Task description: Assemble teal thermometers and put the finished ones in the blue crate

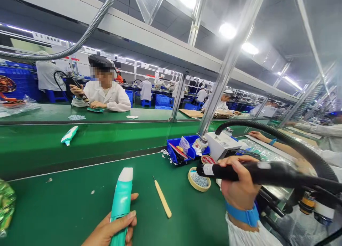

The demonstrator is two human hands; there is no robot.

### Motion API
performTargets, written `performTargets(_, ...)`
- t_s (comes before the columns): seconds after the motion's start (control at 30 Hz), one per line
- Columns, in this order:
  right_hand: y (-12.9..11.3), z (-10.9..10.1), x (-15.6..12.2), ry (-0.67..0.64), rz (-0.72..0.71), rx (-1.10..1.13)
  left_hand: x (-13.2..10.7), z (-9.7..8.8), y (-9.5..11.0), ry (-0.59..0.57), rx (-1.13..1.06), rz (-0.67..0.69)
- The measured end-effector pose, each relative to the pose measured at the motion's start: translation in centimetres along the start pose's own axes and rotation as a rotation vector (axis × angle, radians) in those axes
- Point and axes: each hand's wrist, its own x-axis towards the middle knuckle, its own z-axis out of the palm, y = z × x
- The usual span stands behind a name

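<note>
My left hand (pixel 112 226) is closed around the lower part of a teal and white handheld device (pixel 122 199), held upright over the green table (pixel 66 206). My right hand (pixel 239 185) grips a black powered screwdriver (pixel 256 172) lying level, its tip pointing left, with a thick black hose (pixel 294 142) arching behind it. A blue wrist strap (pixel 242 214) circles my right wrist. Below the tool's tip sits a tape ring holding small screws (pixel 199 180). A thin wooden stick (pixel 162 198) lies between my hands.
A blue bin (pixel 184 149) with bags and parts and a white box unit (pixel 223 144) stand behind the screws. Another teal device (pixel 69 135) lies on the green conveyor (pixel 107 139). A person in white (pixel 107 92) works opposite; another person's arm (pixel 269 141) rests at right.
</note>
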Motion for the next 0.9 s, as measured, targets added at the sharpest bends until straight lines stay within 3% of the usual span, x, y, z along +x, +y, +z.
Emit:
performTargets(0.17,-2.9,1.5,-3.5,-0.068,0.236,0.165,-0.2,-0.1,-0.3,0.023,0.002,0.025)
performTargets(0.33,-3.5,3.4,-7.3,-0.152,0.436,0.246,-0.3,-0.3,-0.7,-0.035,-0.055,0.074)
performTargets(0.57,-3.0,4.2,-9.4,-0.195,0.465,0.274,-0.4,-0.2,-0.6,-0.054,-0.107,0.045)
performTargets(0.73,-2.8,4.0,-9.8,-0.252,0.480,0.265,-0.4,-0.2,-0.5,-0.041,-0.110,0.039)
performTargets(0.9,-2.9,4.2,-9.7,-0.222,0.511,0.271,-0.3,-0.2,-0.4,-0.017,-0.095,0.038)
